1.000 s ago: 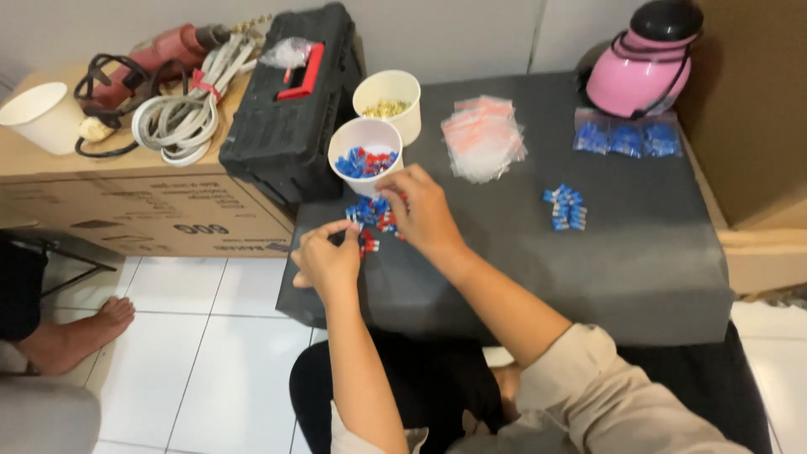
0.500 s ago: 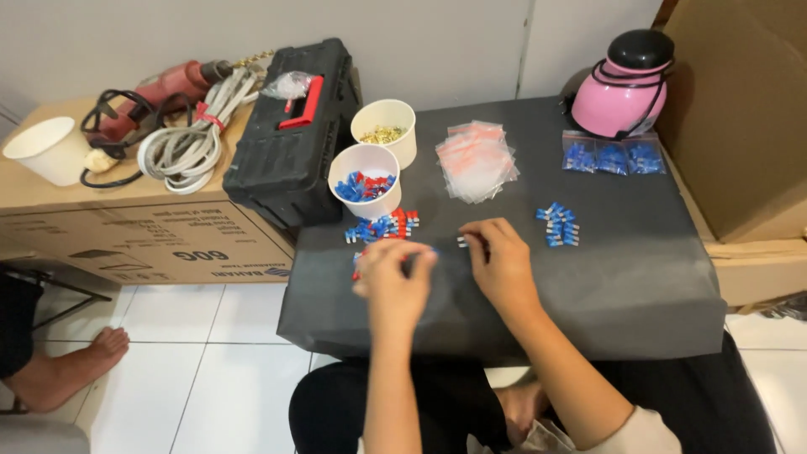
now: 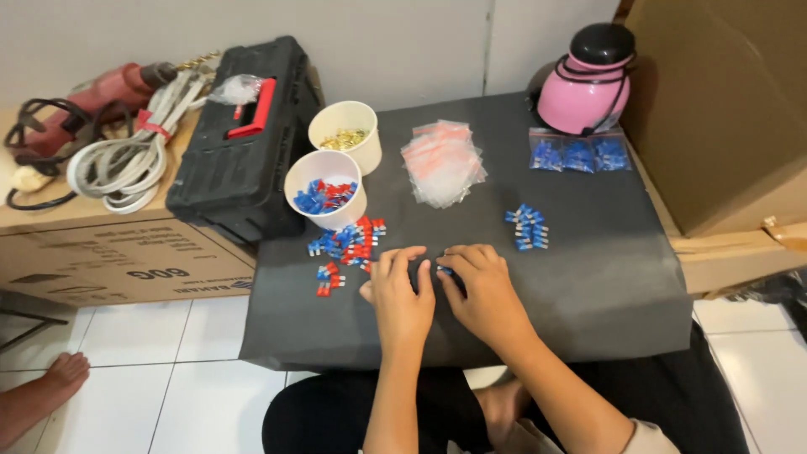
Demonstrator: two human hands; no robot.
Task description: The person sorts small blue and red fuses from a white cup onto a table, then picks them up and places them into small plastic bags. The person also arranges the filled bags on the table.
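Both hands rest side by side on the dark table [image 3: 605, 277], fingertips meeting over one small blue piece [image 3: 443, 271]. The left hand [image 3: 401, 294] lies flat with fingers together; the right hand [image 3: 483, 290] curls its fingers onto the piece, though whether they pinch it I cannot tell. The loose pile [image 3: 346, 245] of red and blue pieces sits just beyond the left fingertips, under the cup [image 3: 324, 189], within easy reach. A sorted blue cluster [image 3: 527, 227] lies beyond the right fingers, kept apart from the mixed pile.

Home workspace, white tiled floor [image 3: 151, 370], black toolbox [image 3: 239, 143], power drill [image 3: 92, 101], cardboard boxes [image 3: 109, 252], cloth-covered low table [image 3: 588, 252]
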